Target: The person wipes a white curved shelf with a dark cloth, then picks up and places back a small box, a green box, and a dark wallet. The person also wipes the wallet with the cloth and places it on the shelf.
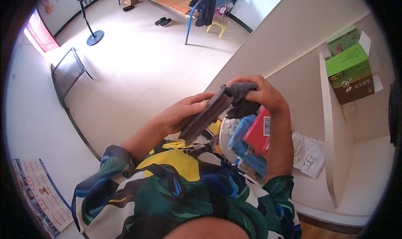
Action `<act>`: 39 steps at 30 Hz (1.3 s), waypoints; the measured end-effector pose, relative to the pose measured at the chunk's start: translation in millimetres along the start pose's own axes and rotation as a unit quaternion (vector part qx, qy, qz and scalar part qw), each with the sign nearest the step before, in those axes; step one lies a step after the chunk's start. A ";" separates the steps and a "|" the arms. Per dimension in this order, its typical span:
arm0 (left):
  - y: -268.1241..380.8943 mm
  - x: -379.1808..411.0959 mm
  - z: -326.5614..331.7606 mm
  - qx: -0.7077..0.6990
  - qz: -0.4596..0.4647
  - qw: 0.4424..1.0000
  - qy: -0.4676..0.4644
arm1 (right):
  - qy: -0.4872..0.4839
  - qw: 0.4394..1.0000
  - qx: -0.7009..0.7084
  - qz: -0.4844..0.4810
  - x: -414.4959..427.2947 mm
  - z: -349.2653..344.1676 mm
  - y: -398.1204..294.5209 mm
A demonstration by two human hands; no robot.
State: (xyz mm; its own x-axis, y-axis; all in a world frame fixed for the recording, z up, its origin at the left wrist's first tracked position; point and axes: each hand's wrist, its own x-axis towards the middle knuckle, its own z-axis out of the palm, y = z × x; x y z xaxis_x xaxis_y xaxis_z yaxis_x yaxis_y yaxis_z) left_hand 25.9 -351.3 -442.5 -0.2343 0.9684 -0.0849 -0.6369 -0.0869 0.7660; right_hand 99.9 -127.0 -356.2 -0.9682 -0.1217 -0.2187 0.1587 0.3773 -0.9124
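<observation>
Raised in front of my chest is a dark grey cloth item (207, 116), folded into a long flat strip at its lower left and bunched at its upper right. My left hand (187, 112) grips the side of the flat strip, with the thumb on top. My right hand (262, 93) holds the bunched end, its fingers curled over the fabric. A loose dark part of the cloth hangs below the right hand. Whether it is one piece or a pair of socks, I cannot tell.
Below my right forearm, a red box (257, 132) and a blue plastic package (246, 146) lie on a round white surface. A white plastic bag (308, 154) is beside them. An open green box (351, 72) stands on the shelf at right. Farther off are a blue chair (226, 2) and a standing fan (95, 38).
</observation>
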 end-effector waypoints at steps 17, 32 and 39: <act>-14.4 35.3 -43.2 0.027 -0.085 0.992 0.085 | 0.089 0.852 -0.515 0.034 3.2 24.0 -35.4; -1.3 65.1 -51.8 -0.250 -0.011 0.960 0.129 | 0.159 0.808 -0.565 0.048 9.0 69.3 -55.9; 23.0 65.7 -31.3 -0.291 0.045 0.936 0.193 | 0.305 0.813 -0.495 0.014 9.5 91.4 -44.4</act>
State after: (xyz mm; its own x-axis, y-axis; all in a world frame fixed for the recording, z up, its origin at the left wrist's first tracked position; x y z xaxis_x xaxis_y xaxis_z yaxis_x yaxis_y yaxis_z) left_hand -27.1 -296.9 -450.4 -0.4829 0.8039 -0.3472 -0.8677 -0.3860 0.3131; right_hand 101.4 -228.9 -349.4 -0.9310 0.2631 0.2530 0.2404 0.9636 -0.1171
